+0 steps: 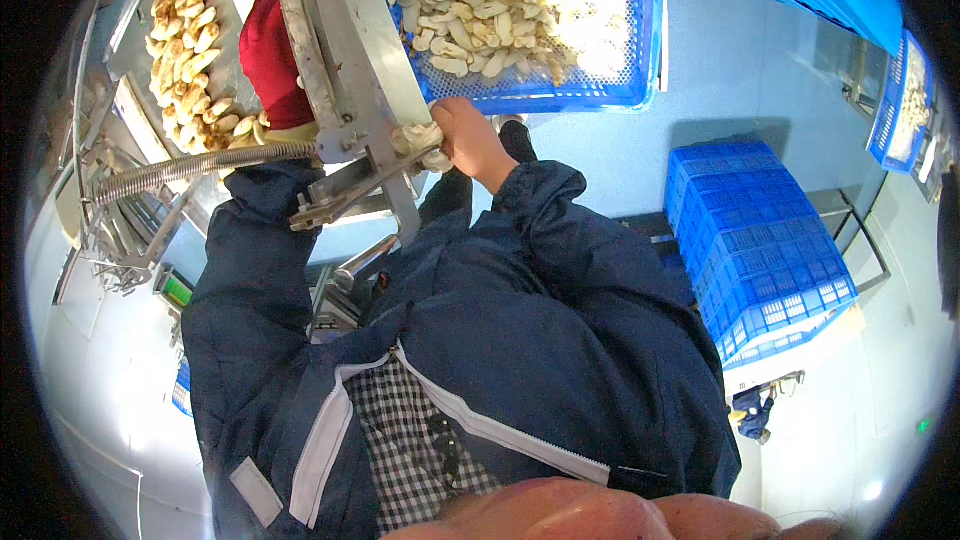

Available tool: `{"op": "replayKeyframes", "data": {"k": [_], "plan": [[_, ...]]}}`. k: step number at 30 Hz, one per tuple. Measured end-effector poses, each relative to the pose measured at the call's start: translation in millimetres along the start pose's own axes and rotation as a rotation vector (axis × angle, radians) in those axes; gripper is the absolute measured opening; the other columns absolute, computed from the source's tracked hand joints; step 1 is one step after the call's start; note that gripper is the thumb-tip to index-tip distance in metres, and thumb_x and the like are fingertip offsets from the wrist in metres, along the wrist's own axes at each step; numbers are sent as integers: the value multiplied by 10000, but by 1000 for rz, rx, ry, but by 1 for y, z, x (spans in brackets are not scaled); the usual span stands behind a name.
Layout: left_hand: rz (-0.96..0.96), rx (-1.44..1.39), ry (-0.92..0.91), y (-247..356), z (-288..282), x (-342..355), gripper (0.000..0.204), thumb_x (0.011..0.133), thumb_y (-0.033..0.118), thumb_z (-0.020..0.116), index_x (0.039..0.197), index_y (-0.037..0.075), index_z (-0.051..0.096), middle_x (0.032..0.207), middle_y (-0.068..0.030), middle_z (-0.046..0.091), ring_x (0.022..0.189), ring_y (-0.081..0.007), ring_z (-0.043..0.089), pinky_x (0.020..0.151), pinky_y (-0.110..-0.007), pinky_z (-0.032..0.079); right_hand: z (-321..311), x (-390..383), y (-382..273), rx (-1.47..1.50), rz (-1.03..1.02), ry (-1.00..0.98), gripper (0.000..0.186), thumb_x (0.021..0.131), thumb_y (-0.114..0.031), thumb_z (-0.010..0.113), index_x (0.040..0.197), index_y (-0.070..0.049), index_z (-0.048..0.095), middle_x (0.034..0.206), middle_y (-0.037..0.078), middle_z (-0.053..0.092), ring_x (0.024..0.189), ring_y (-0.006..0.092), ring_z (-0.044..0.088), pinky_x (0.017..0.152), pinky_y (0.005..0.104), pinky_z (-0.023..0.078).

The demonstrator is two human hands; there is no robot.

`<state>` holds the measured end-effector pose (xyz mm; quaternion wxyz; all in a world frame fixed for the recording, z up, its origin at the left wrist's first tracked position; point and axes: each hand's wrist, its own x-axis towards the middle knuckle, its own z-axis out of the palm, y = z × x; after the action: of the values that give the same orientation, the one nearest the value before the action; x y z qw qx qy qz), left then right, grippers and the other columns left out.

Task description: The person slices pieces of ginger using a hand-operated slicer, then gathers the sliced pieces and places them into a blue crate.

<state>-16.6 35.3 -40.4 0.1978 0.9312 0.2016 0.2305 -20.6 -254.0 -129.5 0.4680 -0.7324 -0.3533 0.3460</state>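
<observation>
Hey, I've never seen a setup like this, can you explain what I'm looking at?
It's one picture from a wide camera on a worker's head, looking down, so straight edges bend. No robot here, just a person in a dark jacket at a metal machine. The right hand touches a pale clump; its grip is unclear. The left hand, beyond the machine's bar, seems covered by a red glove. Pale pieces lie in a blue basket ahead, and browned pieces on a grey surface to the left.
</observation>
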Motion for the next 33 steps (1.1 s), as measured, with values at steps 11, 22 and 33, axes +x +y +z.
{"op": "replayKeyframes", "data": {"k": [11,22,33], "plan": [[-104,130,-47,-12,1,-6,335,819,145,538,1139,80,614,1140,-110,624,1077,-288,575,933,-385,444,-13,-22,-3,-5,158,-332,224,793,-183,583,917,-1,544,811,247,598,818,432,573,689,467,455],[-39,172,-32,-8,1,-4,360,824,159,520,1169,92,599,1164,-92,616,1092,-275,567,933,-381,440,-71,68,0,-184,325,-549,411,785,-303,648,1119,-74,580,1057,159,611,970,329,575,816,410,452],[-54,109,-21,-16,3,-8,358,836,152,506,1175,87,599,1185,-93,607,1124,-274,552,952,-381,426,-5,36,17,-704,-92,-114,421,746,-189,631,1165,-164,593,1349,72,446,1304,335,321,1022,586,249]]}}
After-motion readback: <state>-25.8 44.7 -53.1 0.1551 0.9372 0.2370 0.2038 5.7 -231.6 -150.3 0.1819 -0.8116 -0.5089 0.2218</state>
